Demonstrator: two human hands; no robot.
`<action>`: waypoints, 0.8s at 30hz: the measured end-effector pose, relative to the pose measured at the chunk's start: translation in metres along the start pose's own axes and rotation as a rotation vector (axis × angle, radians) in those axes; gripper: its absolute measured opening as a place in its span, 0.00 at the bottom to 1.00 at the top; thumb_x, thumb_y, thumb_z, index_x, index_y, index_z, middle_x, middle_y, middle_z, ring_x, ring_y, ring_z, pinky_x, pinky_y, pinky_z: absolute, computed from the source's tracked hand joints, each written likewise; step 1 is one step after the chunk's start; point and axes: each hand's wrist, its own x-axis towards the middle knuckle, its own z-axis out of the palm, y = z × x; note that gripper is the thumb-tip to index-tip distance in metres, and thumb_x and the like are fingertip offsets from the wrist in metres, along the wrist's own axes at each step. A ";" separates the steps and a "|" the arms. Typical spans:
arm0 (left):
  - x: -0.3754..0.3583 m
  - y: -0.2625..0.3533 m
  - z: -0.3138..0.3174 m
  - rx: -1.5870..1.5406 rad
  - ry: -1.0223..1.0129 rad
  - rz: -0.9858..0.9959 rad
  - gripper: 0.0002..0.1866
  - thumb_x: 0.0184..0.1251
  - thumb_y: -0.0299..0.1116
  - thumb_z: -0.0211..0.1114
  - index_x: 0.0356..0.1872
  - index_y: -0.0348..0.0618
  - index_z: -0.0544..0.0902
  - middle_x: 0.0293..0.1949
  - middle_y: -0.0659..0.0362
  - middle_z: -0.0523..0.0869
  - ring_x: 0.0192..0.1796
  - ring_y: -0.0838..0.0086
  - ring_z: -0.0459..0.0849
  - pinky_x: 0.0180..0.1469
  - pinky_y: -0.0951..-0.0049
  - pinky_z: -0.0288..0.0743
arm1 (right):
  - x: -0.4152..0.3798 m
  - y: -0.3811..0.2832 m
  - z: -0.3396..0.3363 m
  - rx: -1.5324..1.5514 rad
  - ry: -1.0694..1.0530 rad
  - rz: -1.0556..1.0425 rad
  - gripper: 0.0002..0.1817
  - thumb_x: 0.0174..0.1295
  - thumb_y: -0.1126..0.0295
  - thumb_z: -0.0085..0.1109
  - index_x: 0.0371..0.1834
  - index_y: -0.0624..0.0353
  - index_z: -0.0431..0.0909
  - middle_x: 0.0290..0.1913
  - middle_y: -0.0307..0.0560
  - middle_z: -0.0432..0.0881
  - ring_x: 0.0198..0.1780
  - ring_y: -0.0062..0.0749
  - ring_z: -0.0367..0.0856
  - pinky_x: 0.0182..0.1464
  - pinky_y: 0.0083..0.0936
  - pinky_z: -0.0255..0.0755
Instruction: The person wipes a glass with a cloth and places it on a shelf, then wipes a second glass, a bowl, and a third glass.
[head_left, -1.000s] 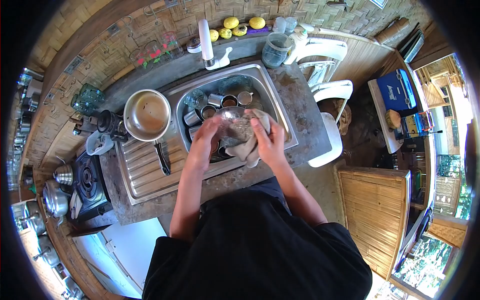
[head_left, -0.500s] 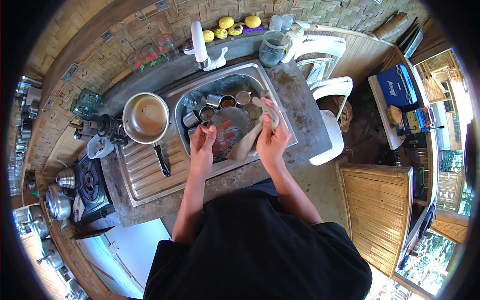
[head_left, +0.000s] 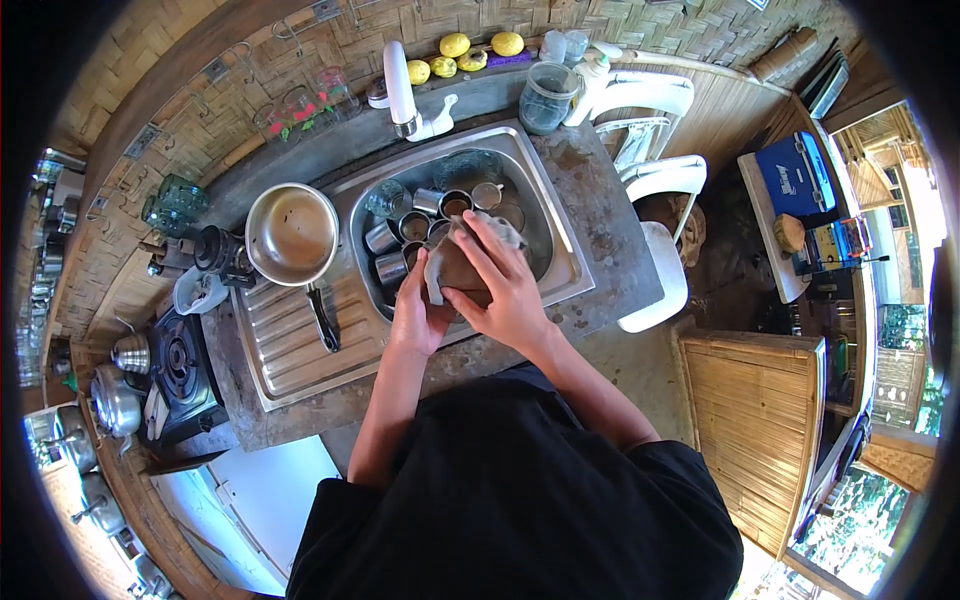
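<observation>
Over the sink, a grey-brown cloth is draped across a clear round glass plate, which the cloth and fingers now mostly hide. My left hand grips the near left side of the covered plate, thumb up along its edge. My right hand lies over the cloth with fingers stretched forward, pressing it onto the plate. Beneath and beyond my hands, several metal cups and a drinking glass sit in the basin.
A steel pan rests on the ribbed drainboard, handle toward me. Behind the sink stand a white faucet, yellow fruit and a large glass jar. A gas stove is at left, white chairs at right.
My right hand has swung left with the cloth, laying it over the plate. My left hand has moved slightly right and nearer, and the plate is now covered.
</observation>
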 end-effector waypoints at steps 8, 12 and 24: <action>-0.004 0.003 0.018 -0.339 -0.354 -0.043 0.32 0.82 0.58 0.41 0.74 0.47 0.72 0.72 0.54 0.76 0.72 0.57 0.75 0.76 0.52 0.64 | 0.012 -0.009 0.004 -0.228 0.051 -0.028 0.32 0.65 0.55 0.64 0.71 0.54 0.76 0.78 0.51 0.68 0.81 0.64 0.56 0.78 0.58 0.48; -0.003 0.002 0.016 -0.375 -0.473 0.010 0.31 0.81 0.57 0.43 0.73 0.49 0.74 0.72 0.55 0.76 0.73 0.58 0.74 0.74 0.52 0.66 | 0.012 -0.009 0.008 -0.134 0.005 -0.095 0.31 0.65 0.56 0.64 0.71 0.53 0.77 0.78 0.50 0.69 0.80 0.63 0.59 0.78 0.58 0.50; -0.005 0.012 0.012 -0.487 -0.413 -0.023 0.40 0.75 0.73 0.42 0.73 0.53 0.71 0.71 0.56 0.75 0.73 0.60 0.74 0.74 0.52 0.67 | 0.031 -0.030 0.000 -0.180 -0.138 -0.215 0.26 0.62 0.55 0.64 0.62 0.52 0.83 0.72 0.47 0.76 0.75 0.54 0.69 0.75 0.53 0.58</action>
